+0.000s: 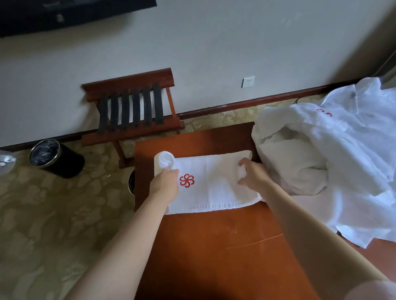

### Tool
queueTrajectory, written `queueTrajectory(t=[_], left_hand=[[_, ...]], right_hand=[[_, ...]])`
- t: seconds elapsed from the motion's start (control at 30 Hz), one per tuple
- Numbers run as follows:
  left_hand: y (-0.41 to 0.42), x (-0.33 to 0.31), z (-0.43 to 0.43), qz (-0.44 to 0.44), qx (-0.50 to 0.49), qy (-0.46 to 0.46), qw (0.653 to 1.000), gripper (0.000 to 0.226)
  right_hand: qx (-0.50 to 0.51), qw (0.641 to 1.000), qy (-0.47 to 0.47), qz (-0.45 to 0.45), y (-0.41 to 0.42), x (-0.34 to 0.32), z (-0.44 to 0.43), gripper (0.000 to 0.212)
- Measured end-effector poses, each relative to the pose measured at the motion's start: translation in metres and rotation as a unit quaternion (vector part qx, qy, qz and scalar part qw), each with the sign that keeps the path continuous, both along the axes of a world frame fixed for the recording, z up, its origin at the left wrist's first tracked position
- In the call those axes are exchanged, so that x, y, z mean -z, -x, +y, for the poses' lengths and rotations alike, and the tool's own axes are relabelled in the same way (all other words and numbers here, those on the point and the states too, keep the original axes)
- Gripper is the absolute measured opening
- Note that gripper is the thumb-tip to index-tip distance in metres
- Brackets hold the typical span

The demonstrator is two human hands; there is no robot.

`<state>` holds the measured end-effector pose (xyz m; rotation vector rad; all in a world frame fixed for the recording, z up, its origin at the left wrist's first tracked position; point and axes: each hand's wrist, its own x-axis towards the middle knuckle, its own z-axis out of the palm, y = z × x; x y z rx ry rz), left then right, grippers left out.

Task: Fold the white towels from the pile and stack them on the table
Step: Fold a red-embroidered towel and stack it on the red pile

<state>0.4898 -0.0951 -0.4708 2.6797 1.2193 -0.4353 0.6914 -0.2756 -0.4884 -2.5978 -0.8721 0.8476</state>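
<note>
- Folding looks about midway to me: one white towel (213, 184) lies flat across the far part of the desk (211, 251), red logo (187, 180) facing up, and its left end is curled into a loose roll (164, 160).
- The left hand (165, 182) grips that left end just below the roll, fingers tucked into the cloth. The right hand (253, 174) has its fingers curled into the right end and is bunching it up a bit.
- Biggest worry is that the roll sits right at the desk's left edge. One tug leftward and I reckon it slides off onto the carpet, or towards the bin (131, 181) tucked just beside the desk.
- Second worry is the right end, which runs up against the pile (327, 158). Lifting it could snag loose cloth and drag it along, and the pile is slumped over the desk's right side, so it wouldn't take much.
- That bunching under the right hand could also leave a crooked fold if it isn't smoothed out first.
- As for room, the near half of the desk is bare wood, so folding towards the person is the safe direction. The far edge is close behind the towel. I can't see any folded stack yet.
</note>
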Motion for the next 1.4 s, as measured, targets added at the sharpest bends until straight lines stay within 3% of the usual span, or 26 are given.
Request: queueTrajectory(t=[0.17,0.33,0.5,0.9,1.13,1.4], left_hand=[[0.018,-0.032,0.012,-0.024,-0.008,-0.013,1.000,0.038],[0.048,-0.056,0.015,-0.083,-0.066,-0.012,0.994,0.036],[0.070,-0.081,0.005,-0.134,-0.079,-0.027,0.987,0.045],[0.081,-0.126,-0.030,-0.259,-0.065,-0.067,0.961,0.040],[0.029,-0.163,-0.067,-0.352,0.052,-0.075,0.931,0.031],[-0.017,-0.222,-0.156,-0.434,0.096,-0.070,0.893,0.037]], right_hand=[[-0.033,0.996,0.014,-0.086,0.023,-0.037,0.013,0.054],[-0.058,0.987,-0.035,-0.144,0.051,-0.071,0.018,0.054],[-0.077,0.979,-0.094,-0.165,0.078,-0.101,0.020,0.052],[-0.087,0.958,-0.209,-0.177,0.108,-0.140,0.002,0.045],[-0.021,0.919,-0.267,-0.289,0.099,-0.184,-0.052,0.030],[-0.014,0.854,-0.360,-0.375,0.059,-0.239,-0.133,0.029]])
